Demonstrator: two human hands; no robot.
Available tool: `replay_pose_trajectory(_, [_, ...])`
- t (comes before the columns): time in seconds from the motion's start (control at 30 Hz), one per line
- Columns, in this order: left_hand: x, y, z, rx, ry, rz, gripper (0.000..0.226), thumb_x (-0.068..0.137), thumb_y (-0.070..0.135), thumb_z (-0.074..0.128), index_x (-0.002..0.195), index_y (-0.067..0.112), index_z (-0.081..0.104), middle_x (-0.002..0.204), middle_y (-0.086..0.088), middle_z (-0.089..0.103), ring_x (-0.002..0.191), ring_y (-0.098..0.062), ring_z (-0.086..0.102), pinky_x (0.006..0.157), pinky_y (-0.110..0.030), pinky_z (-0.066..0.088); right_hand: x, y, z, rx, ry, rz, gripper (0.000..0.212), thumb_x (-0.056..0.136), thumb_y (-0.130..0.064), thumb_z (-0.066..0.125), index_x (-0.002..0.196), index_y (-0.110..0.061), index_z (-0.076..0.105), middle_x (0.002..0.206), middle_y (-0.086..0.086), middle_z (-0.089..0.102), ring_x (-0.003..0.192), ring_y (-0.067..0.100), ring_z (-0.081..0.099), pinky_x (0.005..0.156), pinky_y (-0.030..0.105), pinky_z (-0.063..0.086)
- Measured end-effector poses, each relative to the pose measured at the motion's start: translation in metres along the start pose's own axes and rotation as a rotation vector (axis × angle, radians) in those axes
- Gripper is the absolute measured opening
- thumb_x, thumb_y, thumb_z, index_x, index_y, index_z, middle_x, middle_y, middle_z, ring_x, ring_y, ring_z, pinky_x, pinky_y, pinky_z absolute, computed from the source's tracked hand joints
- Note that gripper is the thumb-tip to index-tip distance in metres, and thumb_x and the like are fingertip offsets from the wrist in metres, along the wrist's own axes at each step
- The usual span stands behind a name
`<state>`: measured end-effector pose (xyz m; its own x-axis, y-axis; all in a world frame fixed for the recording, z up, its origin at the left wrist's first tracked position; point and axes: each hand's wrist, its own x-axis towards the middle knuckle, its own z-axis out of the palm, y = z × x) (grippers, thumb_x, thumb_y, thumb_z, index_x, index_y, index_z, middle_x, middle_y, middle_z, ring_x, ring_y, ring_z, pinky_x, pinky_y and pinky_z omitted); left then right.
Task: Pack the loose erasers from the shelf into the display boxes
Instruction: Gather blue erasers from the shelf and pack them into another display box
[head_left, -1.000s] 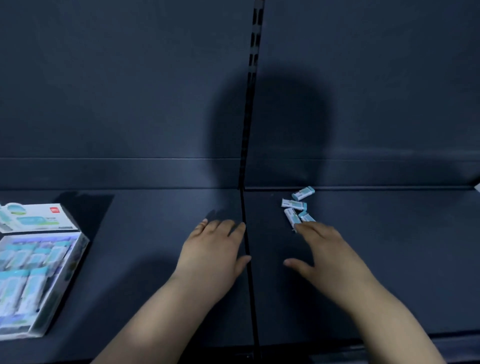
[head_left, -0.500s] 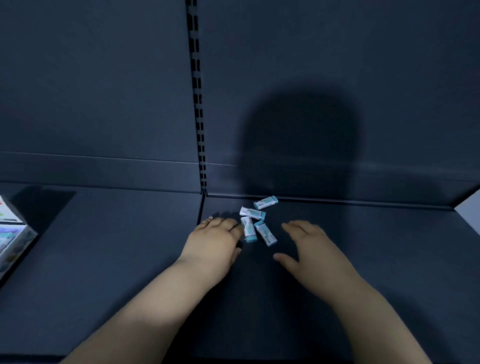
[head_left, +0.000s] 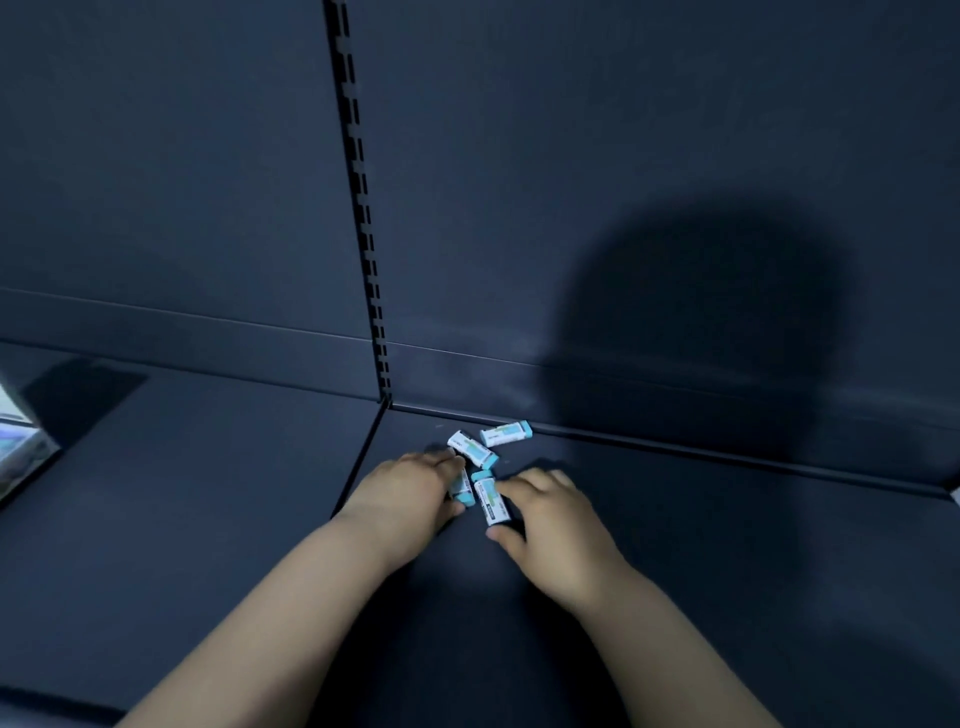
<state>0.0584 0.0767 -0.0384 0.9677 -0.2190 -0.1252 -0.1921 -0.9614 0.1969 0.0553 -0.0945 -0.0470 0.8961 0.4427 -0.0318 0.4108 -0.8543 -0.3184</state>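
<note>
four small sleeved erasers (head_left: 485, 467) lie at frame centre on the dark shelf (head_left: 208, 519); light, stiff, best pinched by the long sides. both hands have closed in: left hand (head_left: 410, 491) fingers curled against one, right hand (head_left: 550, 512) fingers apart, bracketing another. display box (head_left: 21, 441) now barely shows at left edge.

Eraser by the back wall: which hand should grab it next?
Right, probably. The right hand sits nearer the rearmost eraser, with only its fingertips touching another. The left hand is farther left, already over an eraser.
</note>
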Motion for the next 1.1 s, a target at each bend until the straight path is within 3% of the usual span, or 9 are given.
replay_pose_trajectory(0.1, [-0.007,-0.004,0.002,-0.121,-0.012,-0.015,0.049,0.096,0.033,0.044,0.143,0.031,0.029,0.152,0.006,0.028,0.134,-0.019,0.034,0.106,-0.026,0.031,0.002,0.002,0.007,0.023,0.042,0.012,0.042,0.088,-0.043,0.053,0.127,-0.027,0.051,0.123,-0.005,0.052,0.116,0.019,0.041,0.099,0.032,0.036])
replay_pose_trajectory(0.2, [-0.018,-0.006,0.002,-0.265,0.033,-0.003,0.041,0.098,0.028,0.042,0.138,0.035,0.037,0.144,0.008,0.041,0.125,-0.016,0.045,0.099,-0.022,0.036,0.004,0.001,0.010,0.000,0.074,0.015,0.041,0.087,-0.047,0.052,0.123,-0.027,0.053,0.120,-0.005,0.053,0.115,0.019,0.042,0.097,0.033,0.038])
replay_pose_trajectory(0.3, [-0.024,-0.007,0.002,-0.418,0.086,-0.019,0.031,0.099,0.025,0.039,0.127,0.033,0.048,0.120,0.009,0.060,0.105,-0.014,0.058,0.087,-0.020,0.041,0.005,0.001,0.012,-0.005,0.088,0.011,0.040,0.088,-0.047,0.050,0.122,-0.027,0.054,0.117,-0.004,0.055,0.113,0.020,0.044,0.095,0.034,0.039])
replay_pose_trajectory(0.4, [-0.022,-0.008,0.003,-0.545,0.162,-0.100,0.024,0.099,0.019,0.039,0.115,0.028,0.054,0.100,0.000,0.068,0.088,-0.016,0.062,0.081,-0.023,0.046,0.005,0.002,0.013,-0.017,0.110,0.003,0.038,0.088,-0.043,0.050,0.121,-0.024,0.056,0.114,-0.001,0.056,0.110,0.022,0.047,0.092,0.035,0.042])
replay_pose_trajectory(0.53, [-0.014,-0.004,0.008,-0.489,0.121,-0.174,0.032,0.090,0.000,0.043,0.110,0.019,0.059,0.098,-0.002,0.064,0.081,-0.011,0.056,0.062,-0.003,0.036,0.001,0.000,0.016,-0.010,0.117,0.003,0.038,0.087,-0.036,0.052,0.122,-0.021,0.057,0.111,0.000,0.058,0.105,0.025,0.050,0.089,0.038,0.044])
replay_pose_trajectory(0.67, [-0.012,-0.001,0.010,-0.414,0.173,-0.203,0.029,0.094,0.009,0.044,0.119,0.016,0.058,0.116,-0.007,0.052,0.098,-0.016,0.055,0.076,-0.008,0.031,0.000,0.002,0.020,-0.045,0.172,0.002,0.036,0.078,-0.032,0.063,0.111,-0.018,0.065,0.096,0.001,0.063,0.090,0.027,0.058,0.074,0.040,0.052])
replay_pose_trajectory(0.8, [-0.022,0.007,0.006,-0.264,0.052,-0.200,0.038,0.090,0.036,0.055,0.124,0.023,0.048,0.120,0.000,0.044,0.108,-0.019,0.052,0.090,-0.025,0.042,-0.001,0.001,0.019,-0.027,0.169,0.005,0.037,0.079,-0.032,0.061,0.114,-0.018,0.063,0.099,0.001,0.063,0.092,0.026,0.057,0.076,0.040,0.050])
replay_pose_trajectory(0.9, [-0.026,0.012,0.004,-0.192,0.016,-0.205,0.039,0.089,0.032,0.056,0.125,0.025,0.045,0.123,0.000,0.044,0.110,-0.020,0.050,0.089,-0.026,0.042,-0.001,0.002,0.021,-0.034,0.176,0.011,0.036,0.076,-0.032,0.063,0.109,-0.018,0.065,0.094,0.000,0.064,0.086,0.026,0.059,0.070,0.040,0.052])
replay_pose_trajectory(1.1, [-0.031,0.012,-0.001,-0.281,0.146,-0.243,0.034,0.093,0.042,0.046,0.124,0.026,0.044,0.109,0.001,0.065,0.098,-0.022,0.061,0.082,-0.031,0.049,-0.001,0.003,0.021,-0.026,0.177,0.014,0.038,0.074,-0.035,0.058,0.107,-0.017,0.067,0.091,-0.001,0.064,0.084,0.025,0.060,0.067,0.039,0.053])
